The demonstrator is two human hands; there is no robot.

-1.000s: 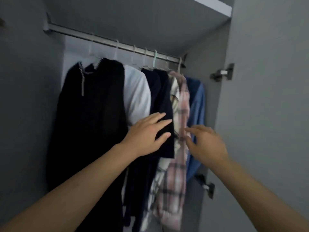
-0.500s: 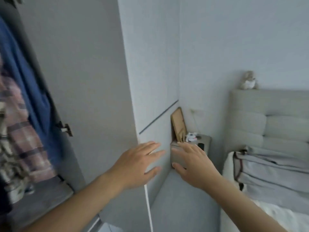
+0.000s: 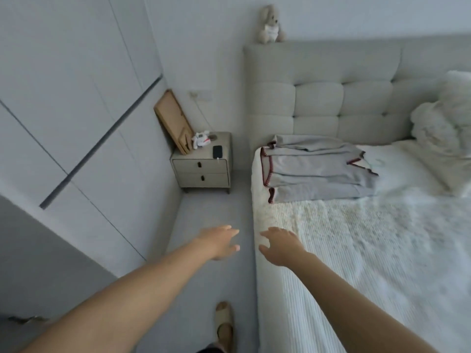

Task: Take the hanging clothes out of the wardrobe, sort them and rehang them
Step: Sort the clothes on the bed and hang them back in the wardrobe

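Above the strip of pale grey floor (image 3: 211, 276) beside the bed, both bare arms are stretched forward with nothing held: the left hand (image 3: 219, 242) is spread over the floor with its fingers loosely extended, and the right hand (image 3: 280, 247) is held just beside it, over the edge of the white ribbed bedspread (image 3: 356, 263), its fingers likewise relaxed and apart. No hanging clothes are seen in this view; only a folded grey garment with dark red trim (image 3: 316, 171) is laid on the bed near the padded beige headboard (image 3: 331, 98). A small teddy bear (image 3: 270, 24) is perched on top of that headboard, and fluffy white pillows (image 3: 443, 123) are piled at the right. Between bed and wall, a beige two-drawer nightstand (image 3: 202, 171) is placed, with a black phone (image 3: 217, 151), a small white toy (image 3: 201, 140) and a leaning wooden tray (image 3: 174, 121) on it. The white wardrobe doors (image 3: 76, 110) are seen at the left. A beige slipper (image 3: 224, 324) is visible on the floor below.
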